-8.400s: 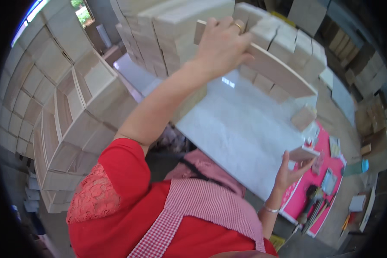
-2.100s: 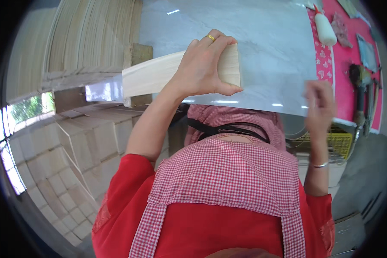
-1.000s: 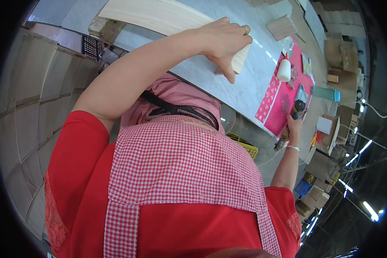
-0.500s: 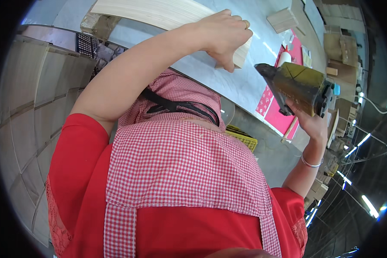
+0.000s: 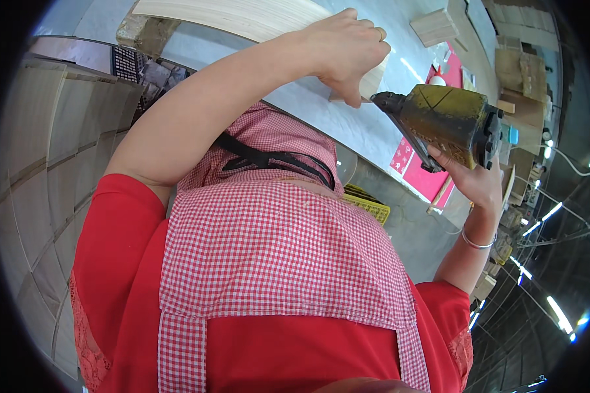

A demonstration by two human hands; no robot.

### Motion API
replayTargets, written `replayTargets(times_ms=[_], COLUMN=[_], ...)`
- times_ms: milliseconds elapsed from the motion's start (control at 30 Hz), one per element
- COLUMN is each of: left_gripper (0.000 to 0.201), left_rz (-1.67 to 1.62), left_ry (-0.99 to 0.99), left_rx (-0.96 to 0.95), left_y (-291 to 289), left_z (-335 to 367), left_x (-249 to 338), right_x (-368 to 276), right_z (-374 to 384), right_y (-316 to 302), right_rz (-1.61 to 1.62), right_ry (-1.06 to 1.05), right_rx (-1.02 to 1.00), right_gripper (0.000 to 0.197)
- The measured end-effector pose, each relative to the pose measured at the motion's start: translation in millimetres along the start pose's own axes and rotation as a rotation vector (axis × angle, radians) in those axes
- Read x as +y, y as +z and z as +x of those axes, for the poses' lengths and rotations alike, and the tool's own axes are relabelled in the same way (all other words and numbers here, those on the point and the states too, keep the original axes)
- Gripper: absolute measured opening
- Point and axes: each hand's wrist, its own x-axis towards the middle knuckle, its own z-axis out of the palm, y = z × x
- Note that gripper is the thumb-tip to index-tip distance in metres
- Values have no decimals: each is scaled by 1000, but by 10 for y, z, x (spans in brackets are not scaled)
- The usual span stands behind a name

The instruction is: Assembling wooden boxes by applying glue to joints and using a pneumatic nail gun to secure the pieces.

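Observation:
My left hand (image 5: 349, 52) is wrapped over the right end of a long pale wooden piece (image 5: 236, 18), its thumb pressing on the near side at the corner. A worn yellow-and-black nail gun (image 5: 444, 116) is in my right hand (image 5: 476, 182), which grips it from below with the thumb along its side. The gun's dark nose points left and sits close to the wooden end, just right of my left thumb. Whether the nose touches the wood I cannot tell. My left hand covers part of the board's end.
The pale worktop (image 5: 367, 134) carries a small wooden block (image 5: 434, 27) at the far right. A red-tipped white bottle (image 5: 438, 80) stands by a pink patterned sheet (image 5: 423, 177). Stacked panels (image 5: 29, 170) stand at left. A yellow crate (image 5: 367, 204) sits below the table.
The nail gun in my right hand has moved left, bringing its nose closer to the wooden end. My left hand has shifted slightly right and keeps its hold.

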Motion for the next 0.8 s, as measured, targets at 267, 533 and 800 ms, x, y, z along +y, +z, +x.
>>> replayTargets(times_ms=[267,533,800], left_gripper=[78,76,75], left_rz=[33,81,3], left_ry=[1,-80,-82], left_rx=[45,100,68], left_y=[28,23,-22], left_z=[-5,-97,-85], left_x=[-5,4,4], right_x=[-40,43,175], right_z=[55,113,488], right_y=[-38,-134,-158], right_rz=[-47,-124,11], right_ry=[-14,-60,-59], right_rx=[-72,-102,102], right_gripper=[37,40,35])
